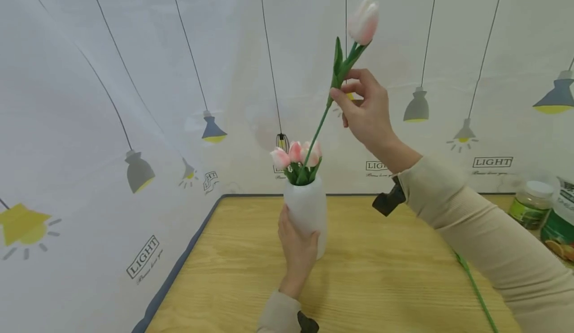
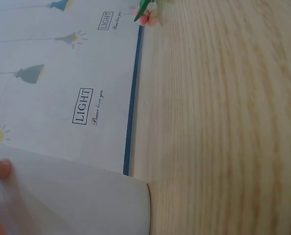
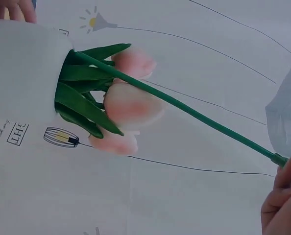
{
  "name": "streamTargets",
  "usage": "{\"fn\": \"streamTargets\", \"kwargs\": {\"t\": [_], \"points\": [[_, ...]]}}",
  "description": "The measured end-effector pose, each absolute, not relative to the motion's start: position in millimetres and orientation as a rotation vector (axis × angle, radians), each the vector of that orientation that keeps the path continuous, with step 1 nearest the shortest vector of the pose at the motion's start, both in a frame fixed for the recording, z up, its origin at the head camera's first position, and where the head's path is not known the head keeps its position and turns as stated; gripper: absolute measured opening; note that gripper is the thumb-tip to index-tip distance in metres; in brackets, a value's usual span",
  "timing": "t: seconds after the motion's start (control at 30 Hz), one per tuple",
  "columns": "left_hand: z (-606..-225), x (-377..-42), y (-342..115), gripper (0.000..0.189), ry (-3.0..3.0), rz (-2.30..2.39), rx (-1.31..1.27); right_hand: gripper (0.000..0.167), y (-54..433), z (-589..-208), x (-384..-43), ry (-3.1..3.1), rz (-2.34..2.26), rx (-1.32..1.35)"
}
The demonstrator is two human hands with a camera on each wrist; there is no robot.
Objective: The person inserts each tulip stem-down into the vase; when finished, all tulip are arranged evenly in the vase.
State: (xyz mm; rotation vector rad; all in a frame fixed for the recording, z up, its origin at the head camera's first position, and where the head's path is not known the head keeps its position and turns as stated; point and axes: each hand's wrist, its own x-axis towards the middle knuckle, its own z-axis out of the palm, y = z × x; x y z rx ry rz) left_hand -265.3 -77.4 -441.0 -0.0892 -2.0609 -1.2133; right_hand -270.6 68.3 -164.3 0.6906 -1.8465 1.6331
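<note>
A white vase point(image 1: 306, 206) stands on the wooden table, with several pink-and-white tulips point(image 1: 281, 158) and their green leaves bunched at its mouth. My left hand point(image 1: 298, 248) grips the vase low on its near side; part of that hand and the vase wall point(image 2: 77, 196) show in the left wrist view. Above, my right hand point(image 1: 365, 106) pinches another tulip point(image 1: 364, 21) just under its leaves. The long green stem point(image 3: 180, 105) of this tulip slants down, and its lower end is inside the vase's mouth, hidden there.
On the table point(image 1: 381, 273), a loose green stem point(image 1: 477, 290) lies at the right, partly behind the right sleeve. A lidded jar point(image 1: 531, 203) and a green-and-white container point(image 1: 560, 223) stand at the right edge. Behind hangs a white sheet point(image 1: 224, 49) printed with lamps.
</note>
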Motion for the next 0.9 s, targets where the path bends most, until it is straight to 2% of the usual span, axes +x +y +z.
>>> {"fn": "streamTargets", "kwargs": {"t": [0.33,0.67,0.9], "points": [[-438,-263,-78,0.100,-2.075,-1.226,-0.093,0.025,64,-189,-291,-1.939,1.482,0.826],[-441,-262,-77,0.100,-2.072,-1.193,-0.078,0.025,65,-170,-275,-1.837,1.489,0.724],[-439,-264,-78,0.099,-2.076,-1.202,-0.087,0.023,61,-198,-297,-2.028,1.361,0.891]]}}
